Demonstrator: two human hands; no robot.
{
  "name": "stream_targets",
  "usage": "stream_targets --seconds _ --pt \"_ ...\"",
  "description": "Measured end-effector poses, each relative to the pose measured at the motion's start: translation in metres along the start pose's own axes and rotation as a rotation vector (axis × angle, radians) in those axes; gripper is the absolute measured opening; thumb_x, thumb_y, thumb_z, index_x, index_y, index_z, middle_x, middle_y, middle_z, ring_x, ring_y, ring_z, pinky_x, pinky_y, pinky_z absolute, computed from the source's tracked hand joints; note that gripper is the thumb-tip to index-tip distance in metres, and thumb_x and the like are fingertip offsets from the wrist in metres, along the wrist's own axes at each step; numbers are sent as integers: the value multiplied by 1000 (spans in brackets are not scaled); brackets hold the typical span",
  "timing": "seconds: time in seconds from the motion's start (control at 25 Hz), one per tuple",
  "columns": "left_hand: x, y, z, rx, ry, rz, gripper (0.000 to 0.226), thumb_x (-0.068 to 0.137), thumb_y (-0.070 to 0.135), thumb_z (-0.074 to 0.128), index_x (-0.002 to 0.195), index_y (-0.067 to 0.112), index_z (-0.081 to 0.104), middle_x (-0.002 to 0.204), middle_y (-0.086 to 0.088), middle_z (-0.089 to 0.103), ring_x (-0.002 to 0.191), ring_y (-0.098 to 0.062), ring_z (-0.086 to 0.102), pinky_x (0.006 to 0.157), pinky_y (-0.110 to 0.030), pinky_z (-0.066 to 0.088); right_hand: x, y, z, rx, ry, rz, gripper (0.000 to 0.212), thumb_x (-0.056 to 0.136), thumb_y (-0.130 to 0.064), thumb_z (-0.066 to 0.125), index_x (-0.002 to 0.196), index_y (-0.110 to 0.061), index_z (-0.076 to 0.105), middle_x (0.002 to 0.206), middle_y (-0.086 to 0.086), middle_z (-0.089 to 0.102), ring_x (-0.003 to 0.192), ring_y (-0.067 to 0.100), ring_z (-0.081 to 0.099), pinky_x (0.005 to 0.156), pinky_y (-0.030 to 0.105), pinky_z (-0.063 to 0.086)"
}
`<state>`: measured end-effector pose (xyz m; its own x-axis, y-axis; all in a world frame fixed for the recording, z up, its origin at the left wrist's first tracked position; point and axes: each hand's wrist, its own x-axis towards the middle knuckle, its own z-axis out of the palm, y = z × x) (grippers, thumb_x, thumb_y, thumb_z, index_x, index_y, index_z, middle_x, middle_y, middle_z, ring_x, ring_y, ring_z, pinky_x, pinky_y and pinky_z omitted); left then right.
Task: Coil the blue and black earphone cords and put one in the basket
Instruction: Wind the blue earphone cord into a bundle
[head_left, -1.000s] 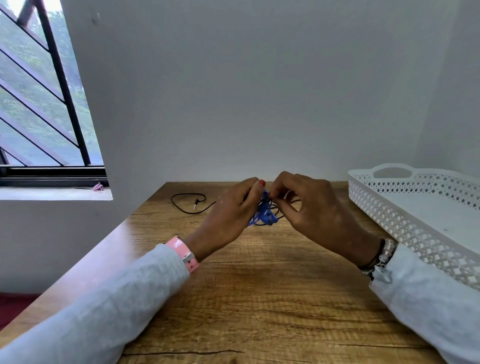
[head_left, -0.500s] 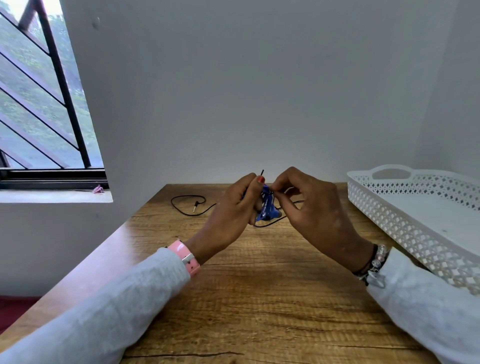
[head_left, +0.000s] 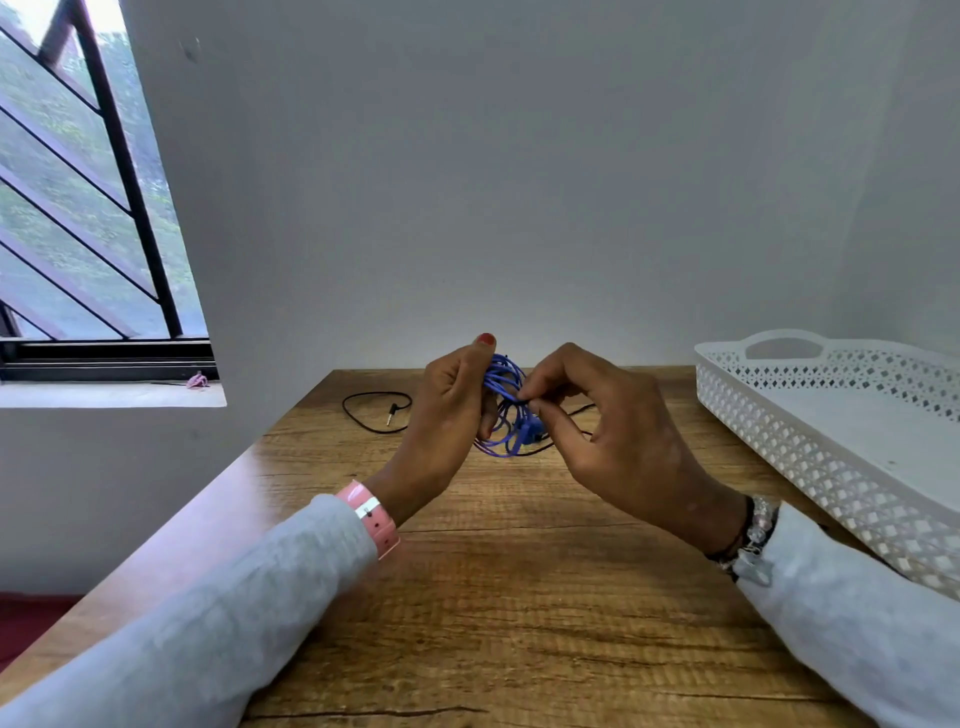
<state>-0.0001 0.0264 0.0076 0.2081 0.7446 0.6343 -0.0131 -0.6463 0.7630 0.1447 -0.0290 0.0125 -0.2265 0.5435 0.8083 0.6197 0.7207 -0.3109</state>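
Your L hand (head_left: 447, 415) grips the blue cord (head_left: 506, 410) coil, R hand (head_left: 613, 421) pinches a strand, black cord (head_left: 371, 410) on table (head_left: 519, 597).

This looks like a plain room in a home, perhaps a study corner. A wood-grain table (head_left: 519, 597) stands against bare grey-white walls (head_left: 467, 182). At the left, a window (head_left: 78, 208) with dark slanted bars shows greenery outside above a white sill (head_left: 104, 396).
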Motion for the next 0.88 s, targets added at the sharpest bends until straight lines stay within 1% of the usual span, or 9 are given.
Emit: stream_targets --seconds 0.12,0.2,0.28,0.36,0.44,0.52,0.64,0.8,0.88 --pt "-1 1 0 26 -55 -39 50 100 34 32 65 2 49 44 -6 41 40 -15 34 46 -32 29 1 -1 -2 99 -68 24 15 81 1 58 86 -13 57 83 -3 64 79 12 62 72 31 51" --pt "-1 2 1 32 -68 -61 49 99 32 34 66 -1 49 48 -6 42 39 -11 33 42 -25 27 2 0 -4 195 -123 80 19 83 4 56 86 -15 56 84 -5 65 82 9 65 73 26 53" --pt "-2 3 1 42 -73 -74 45 99 30 37 64 5 46 44 0 40 37 -8 31 40 -20 27 3 2 -5 300 -155 154 22 84 8 56 85 -14 55 83 -6 65 83 7 67 76 23 54" --pt "-2 4 0 52 -105 -62 42 99 27 39 62 8 45 42 2 36 36 -7 29 39 -18 26 4 3 -4 330 -138 215 22 84 7 57 85 -14 54 82 -4 66 83 9 68 78 28 56" --pt "-1 6 -2 80 -138 -35 42 98 25 40 63 4 47 44 1 37 36 -5 30 40 -17 26 4 3 -3 309 -97 249 22 84 4 60 85 -16 53 83 -2 68 82 11 68 78 30 58" --pt "-1 8 -4 112 -137 -15 41 98 26 41 66 2 52 46 -1 42 38 -5 33 41 -15 29 3 1 -3 257 -40 245 23 83 1 63 85 -20 52 85 -3 68 82 9 68 77 24 57" --pt "0 8 -5 135 -96 -26 42 97 29 41 62 11 56 47 2 48 40 -7 37 42 -17 31 3 -1 -2 105 3 174 27 83 -3 65 87 -25 50 86 -2 69 82 6 67 75 16 55" --pt "-3 7 1 128 -94 -73 53 99 33 32 53 14 47 39 6 40 37 -8 31 42 -18 28 1 1 1 -3 29 130 24 82 -3 66 91 -20 52 85 -5 69 84 3 64 73 14 53" --pt "-3 8 1 88 -98 -91 52 99 32 31 51 15 41 40 5 35 39 -11 28 43 -23 25 1 1 3 -22 46 105 21 82 -3 65 93 -18 55 85 -5 68 86 3 63 74 14 53"
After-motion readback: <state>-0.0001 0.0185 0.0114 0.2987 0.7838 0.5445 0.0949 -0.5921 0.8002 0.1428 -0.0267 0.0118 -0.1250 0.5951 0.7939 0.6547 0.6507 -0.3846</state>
